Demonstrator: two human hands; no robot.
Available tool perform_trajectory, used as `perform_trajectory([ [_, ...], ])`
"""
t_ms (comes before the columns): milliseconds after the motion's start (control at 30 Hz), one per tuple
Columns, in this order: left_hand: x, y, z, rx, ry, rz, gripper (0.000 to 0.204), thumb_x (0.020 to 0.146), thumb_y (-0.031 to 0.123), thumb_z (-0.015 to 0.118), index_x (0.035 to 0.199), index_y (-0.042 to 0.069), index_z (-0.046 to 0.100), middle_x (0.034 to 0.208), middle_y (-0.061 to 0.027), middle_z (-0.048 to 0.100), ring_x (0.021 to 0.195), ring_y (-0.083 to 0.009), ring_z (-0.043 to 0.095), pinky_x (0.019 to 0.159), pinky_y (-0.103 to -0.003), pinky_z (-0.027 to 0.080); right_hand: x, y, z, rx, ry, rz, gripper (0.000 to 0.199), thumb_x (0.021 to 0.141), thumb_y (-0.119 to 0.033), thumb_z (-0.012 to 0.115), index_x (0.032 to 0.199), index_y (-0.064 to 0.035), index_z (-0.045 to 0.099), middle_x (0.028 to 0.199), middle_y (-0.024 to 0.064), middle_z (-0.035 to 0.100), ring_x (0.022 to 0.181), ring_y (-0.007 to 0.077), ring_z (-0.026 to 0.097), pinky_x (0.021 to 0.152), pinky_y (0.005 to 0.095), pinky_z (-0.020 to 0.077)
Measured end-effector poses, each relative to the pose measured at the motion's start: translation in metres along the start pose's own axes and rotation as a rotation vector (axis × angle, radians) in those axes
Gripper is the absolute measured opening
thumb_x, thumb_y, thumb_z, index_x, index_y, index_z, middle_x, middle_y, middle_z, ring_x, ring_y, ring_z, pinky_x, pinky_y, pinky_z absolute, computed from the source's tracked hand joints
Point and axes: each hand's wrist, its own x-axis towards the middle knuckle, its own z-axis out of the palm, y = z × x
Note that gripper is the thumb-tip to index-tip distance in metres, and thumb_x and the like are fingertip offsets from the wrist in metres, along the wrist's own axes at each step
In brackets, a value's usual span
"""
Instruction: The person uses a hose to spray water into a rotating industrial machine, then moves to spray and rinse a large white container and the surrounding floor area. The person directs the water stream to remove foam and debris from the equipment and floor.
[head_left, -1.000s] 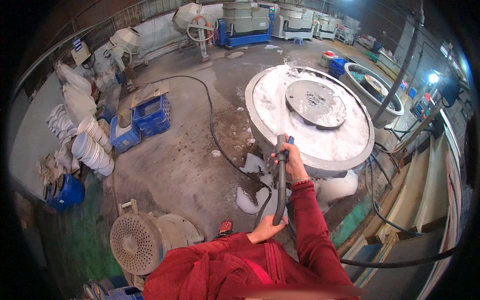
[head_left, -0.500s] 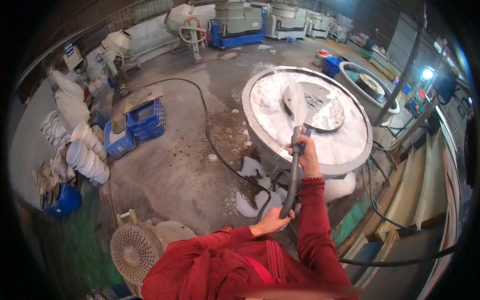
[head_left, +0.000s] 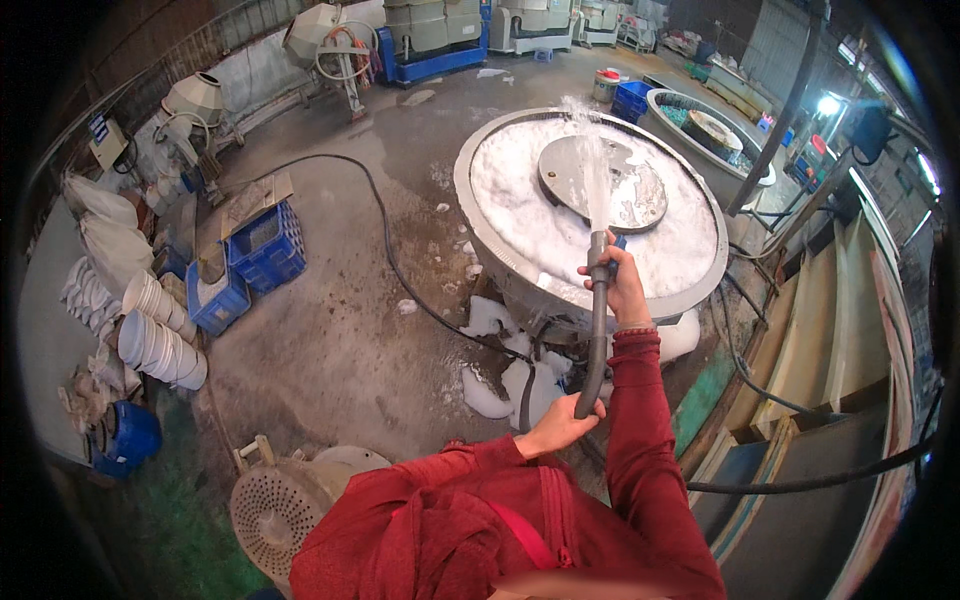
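shifting rightward, the water jet now crosses the disc.

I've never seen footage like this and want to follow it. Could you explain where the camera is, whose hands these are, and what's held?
There is no robot here: a person in red sleeves works with bare hands. The view looks down from a wide fisheye camera on the person's head, so straight edges bend near the rim.

The right hand grips the upper end of a grey pipe, beside a blue lever; the left hand holds its lower end. A jet of water sprays from the pipe over a round tub. White foam fills much of the tub, around a grey disc in its middle. More foam lies on the floor.
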Motion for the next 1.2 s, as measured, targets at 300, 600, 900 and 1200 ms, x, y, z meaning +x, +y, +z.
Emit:
perform_trajectory([
  [300, -0.013, -0.013, 0.013, 0.109, -0.112, -0.067, 0.015, 0.079, 0.013, 0.058, 0.09, 0.002, 0.056, 0.071, -0.0025, 0.056, 0.067, -0.012, 0.052, 0.065, -0.028, 0.044, -0.036, 0.013, -0.062, 0.087, 0.101, -0.058, 0.05, 0.073, -0.013, 0.046, 0.122, -0.014, 0.04, 0.094, 0.008, 0.048, 0.066, 0.0275, 0.06, 0.046, 0.0333, 0.0464],
  [600, -0.046, -0.05, 0.022, 0.297, -0.159, -0.363, 0.025, 0.081, 0.026, 0.057, 0.085, 0.002, 0.059, 0.067, -0.0133, 0.059, 0.065, -0.0207, 0.059, 0.064, -0.034, 0.045, -0.079, 0.087, -0.11, 0.203, 0.279, -0.02, 0.066, 0.072, -0.01, 0.045, 0.135, -0.0144, 0.024, 0.089, 0.0091, 0.046, 0.061, 0.0247, 0.058, 0.045, 0.0335, 0.0468],
  [900, -0.141, -0.083, 0.019, 0.283, 0.103, -0.608, 0.018, 0.079, 0.018, 0.056, 0.093, 0.008, 0.063, 0.082, -0.0116, 0.063, 0.078, -0.0222, 0.061, 0.072, -0.034, 0.046, -0.105, 0.177, -0.044, 0.14, 0.178, 0.19, 0.073, 0.068, -0.002, 0.045, 0.137, -0.0146, 0.024, 0.094, 0.0073, 0.046, 0.061, 0.0194, 0.057, 0.041, 0.0303, 0.0479],
  [1200, -0.216, -0.076, 0.01, 0.088, 0.429, -0.691, 0.014, 0.079, 0.008, 0.055, 0.092, 0.008, 0.062, 0.057, 0.0028, 0.048, 0.048, -0.006, 0.044, 0.045, -0.024, 0.036, -0.12, 0.239, 0.019, -0.127, -0.095, 0.428, 0.074, 0.076, -0.019, 0.05, 0.14, -0.0174, 0.013, 0.083, 0.0041, 0.046, 0.068, 0.0214, 0.053, 0.051, 0.0357, 0.0503],
])
